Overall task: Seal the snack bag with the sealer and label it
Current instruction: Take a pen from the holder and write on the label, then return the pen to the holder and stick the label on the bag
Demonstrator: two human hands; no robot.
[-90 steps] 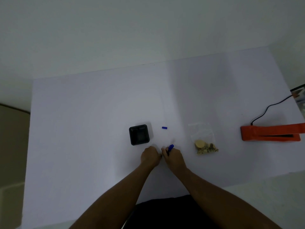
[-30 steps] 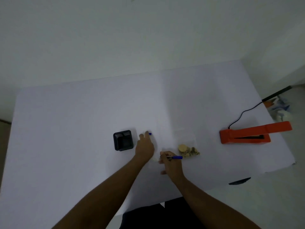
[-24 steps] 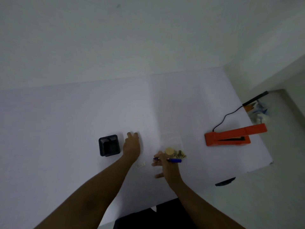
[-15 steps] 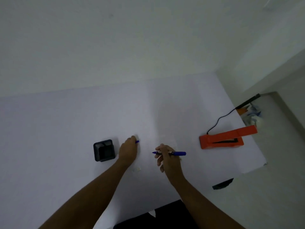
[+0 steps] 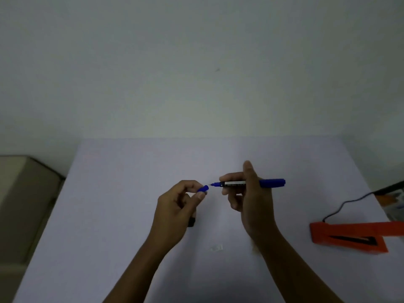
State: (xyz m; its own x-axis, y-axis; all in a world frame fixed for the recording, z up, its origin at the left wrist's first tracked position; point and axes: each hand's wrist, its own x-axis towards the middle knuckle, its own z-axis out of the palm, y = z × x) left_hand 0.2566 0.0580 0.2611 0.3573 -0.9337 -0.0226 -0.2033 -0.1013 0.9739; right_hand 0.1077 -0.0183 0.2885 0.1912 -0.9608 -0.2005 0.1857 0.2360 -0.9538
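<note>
My right hand (image 5: 251,204) holds a blue pen (image 5: 271,183) level above the white table (image 5: 131,193), its bare tip pointing left. My left hand (image 5: 177,206) pinches the small blue pen cap (image 5: 203,189) just left of that tip; cap and tip are a short gap apart. A small clear label (image 5: 215,247) lies flat on the table below and between my hands. The orange sealer (image 5: 349,237) rests at the right with its jaw open. The snack bag is hidden behind my right wrist; only a tan sliver (image 5: 253,248) shows.
A black cord (image 5: 341,206) runs from the sealer toward the right edge, where some clutter (image 5: 393,197) lies off the table. The black holder (image 5: 192,221) is mostly hidden behind my left hand. A beige cabinet (image 5: 21,204) stands at the left, against a plain wall.
My left hand picked up the blue cap from the table and both hands rose, bringing cap and pen tip close together. The camera swung left, so the snack bag went behind my right arm.
</note>
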